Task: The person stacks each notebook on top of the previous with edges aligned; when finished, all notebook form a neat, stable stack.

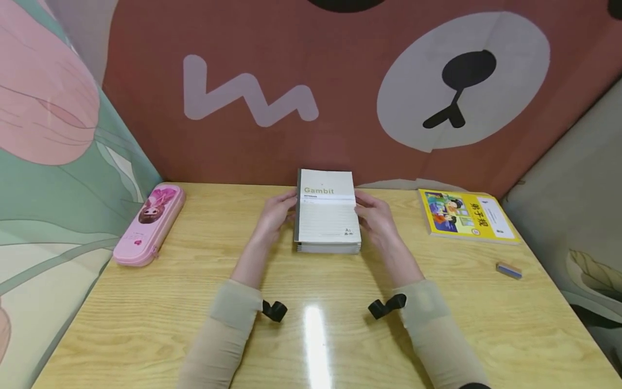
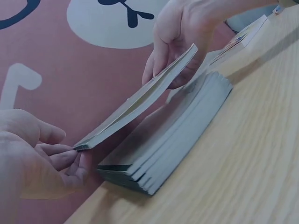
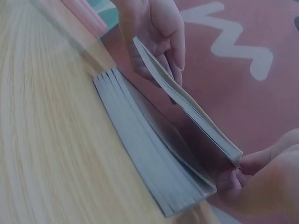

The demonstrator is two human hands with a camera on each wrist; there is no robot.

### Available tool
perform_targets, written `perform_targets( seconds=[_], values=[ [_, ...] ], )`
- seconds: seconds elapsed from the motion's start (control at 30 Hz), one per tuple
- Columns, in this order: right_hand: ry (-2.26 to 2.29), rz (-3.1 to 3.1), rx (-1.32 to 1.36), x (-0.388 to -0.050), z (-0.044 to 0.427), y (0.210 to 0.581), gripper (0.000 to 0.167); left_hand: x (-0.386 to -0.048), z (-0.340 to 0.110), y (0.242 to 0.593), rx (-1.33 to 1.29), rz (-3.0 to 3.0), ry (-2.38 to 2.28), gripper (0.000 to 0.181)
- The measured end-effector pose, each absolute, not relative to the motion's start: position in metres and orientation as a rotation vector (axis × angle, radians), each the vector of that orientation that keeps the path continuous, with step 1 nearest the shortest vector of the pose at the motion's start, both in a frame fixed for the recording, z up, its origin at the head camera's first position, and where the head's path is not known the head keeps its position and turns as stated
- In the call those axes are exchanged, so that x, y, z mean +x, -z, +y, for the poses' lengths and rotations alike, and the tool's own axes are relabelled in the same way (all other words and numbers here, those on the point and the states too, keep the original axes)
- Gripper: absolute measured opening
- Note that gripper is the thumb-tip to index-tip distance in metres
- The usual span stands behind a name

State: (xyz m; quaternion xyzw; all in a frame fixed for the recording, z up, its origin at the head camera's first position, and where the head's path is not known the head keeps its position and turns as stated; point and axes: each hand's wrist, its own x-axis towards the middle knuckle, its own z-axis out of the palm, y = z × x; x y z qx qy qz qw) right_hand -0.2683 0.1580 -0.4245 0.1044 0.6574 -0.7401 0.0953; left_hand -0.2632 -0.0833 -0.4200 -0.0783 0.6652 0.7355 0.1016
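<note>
A white notebook (image 1: 326, 224) with a dark spine and "Gambit" on its cover is held raised by both hands. My left hand (image 1: 275, 215) holds its spine edge, fingertips beneath. On the opposite edge my right hand (image 1: 380, 217) grips it with thumb and fingers. Below lies a stack of similar notebooks (image 2: 170, 140) on the table; a gap separates it from the raised one. The wrist views show the raised notebook (image 3: 187, 107) tilted over the stack. From the head view, the raised notebook hides most of the stack.
On the wooden table (image 1: 160, 324), a pink pencil case (image 1: 150, 227) lies at the left. A yellow book (image 1: 468, 216) sits at the back right, with a small blue and tan eraser-like block (image 1: 508, 270) in front of it. A patterned wall (image 1: 252, 146) borders the back edge.
</note>
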Motion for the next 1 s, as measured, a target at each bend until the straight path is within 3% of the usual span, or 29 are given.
perform_targets(
  seconds=[0.47,1.0],
  values=[
    [2.173,2.030,0.324,-0.274,0.163,0.433,0.056,-0.264,-0.076,0.429,-0.190,2.072,-2.123,0.052],
    [2.048,2.218,0.246,-0.275,0.161,0.443,0.059,-0.262,-0.074,0.432,-0.204,2.149,-2.083,0.048]
  ],
)
